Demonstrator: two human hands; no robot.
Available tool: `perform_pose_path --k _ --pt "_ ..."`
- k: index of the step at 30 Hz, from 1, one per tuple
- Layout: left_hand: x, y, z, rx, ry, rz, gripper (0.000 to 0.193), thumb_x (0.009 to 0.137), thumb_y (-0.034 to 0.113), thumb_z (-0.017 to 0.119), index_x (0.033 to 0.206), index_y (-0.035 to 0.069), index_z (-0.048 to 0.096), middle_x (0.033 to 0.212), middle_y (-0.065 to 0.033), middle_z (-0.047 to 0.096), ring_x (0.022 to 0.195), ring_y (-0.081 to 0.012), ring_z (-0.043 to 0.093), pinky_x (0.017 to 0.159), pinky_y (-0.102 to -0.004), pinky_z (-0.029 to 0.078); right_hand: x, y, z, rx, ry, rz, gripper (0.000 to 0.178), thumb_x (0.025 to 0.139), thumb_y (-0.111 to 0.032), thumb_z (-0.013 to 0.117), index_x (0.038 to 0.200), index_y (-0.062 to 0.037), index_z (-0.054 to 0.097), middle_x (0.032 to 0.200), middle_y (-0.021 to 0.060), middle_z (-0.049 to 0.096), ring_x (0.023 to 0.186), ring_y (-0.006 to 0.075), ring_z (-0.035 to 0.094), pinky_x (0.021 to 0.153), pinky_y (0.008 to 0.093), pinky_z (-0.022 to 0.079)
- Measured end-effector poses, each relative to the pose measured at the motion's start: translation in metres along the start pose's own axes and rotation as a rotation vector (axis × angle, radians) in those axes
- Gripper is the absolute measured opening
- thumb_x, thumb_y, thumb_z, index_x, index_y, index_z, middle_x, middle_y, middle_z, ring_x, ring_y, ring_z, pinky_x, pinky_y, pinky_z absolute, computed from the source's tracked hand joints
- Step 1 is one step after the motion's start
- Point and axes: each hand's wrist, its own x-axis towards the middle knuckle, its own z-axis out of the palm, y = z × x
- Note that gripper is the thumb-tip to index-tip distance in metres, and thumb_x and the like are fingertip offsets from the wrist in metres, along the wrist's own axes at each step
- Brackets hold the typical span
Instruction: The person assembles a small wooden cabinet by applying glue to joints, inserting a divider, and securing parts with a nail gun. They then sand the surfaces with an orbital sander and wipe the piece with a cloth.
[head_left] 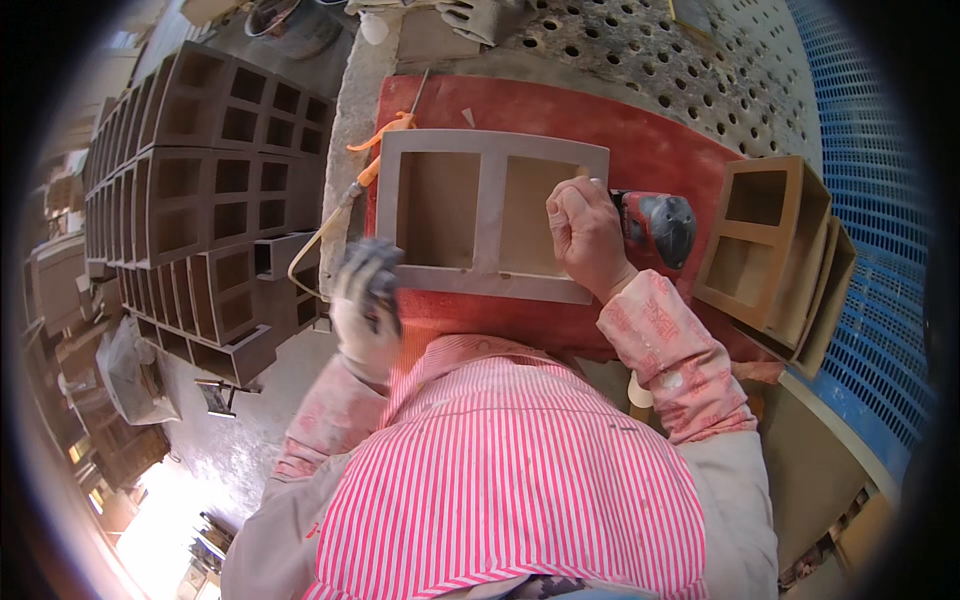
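Observation:
A grey two-compartment box [490,205] with brownish insides lies on the red work surface [640,140]. My bare right hand [588,232] is closed in a fist over its right edge; what the fingers hold, if anything, is hidden. Right beside that hand rests a red and dark power tool [660,225]. My left hand [365,310], in a dirty white and grey glove, is at the box's lower left corner. Motion smears its fingers. An orange air blow gun [385,140] with a hose lies along the left side of the box.
Stacks of similar compartment boxes [215,150] stand at the left. Several brown boxes [765,245] lean together at the right, next to a blue slatted panel [860,150]. A board full of holes [640,60] and a pale glove [480,18] lie at the far side.

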Motion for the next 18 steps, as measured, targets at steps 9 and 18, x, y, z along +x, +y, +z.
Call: perform_pose_path --k 9,18 --pt "-0.026 0.073 0.092 0.191 -0.635 0.325 0.085 0.094 0.046 0.075 0.163 0.007 0.045 0.169 -0.0195 0.042 0.16 -0.0388 0.035 0.134 -0.0541 0.023 -0.003 0.005 0.006 -0.054 0.037 -0.073 0.019 0.099 -0.01 0.068 0.086 -0.0025 0.057 0.09 0.0158 0.06 0.087 0.0398 0.059 0.076 0.0499 0.05" --pt "-0.035 0.031 0.024 0.641 -0.485 -0.194 0.095 0.1 0.051 0.068 0.172 0.005 0.026 0.18 -0.0206 0.019 0.168 -0.0376 0.013 0.136 -0.053 0.006 -0.003 0.007 0.007 -0.031 0.046 -0.061 0.023 0.1 -0.012 0.068 0.083 -0.0025 0.056 0.088 0.016 0.059 0.087 0.0401 0.059 0.076 0.0506 0.05"
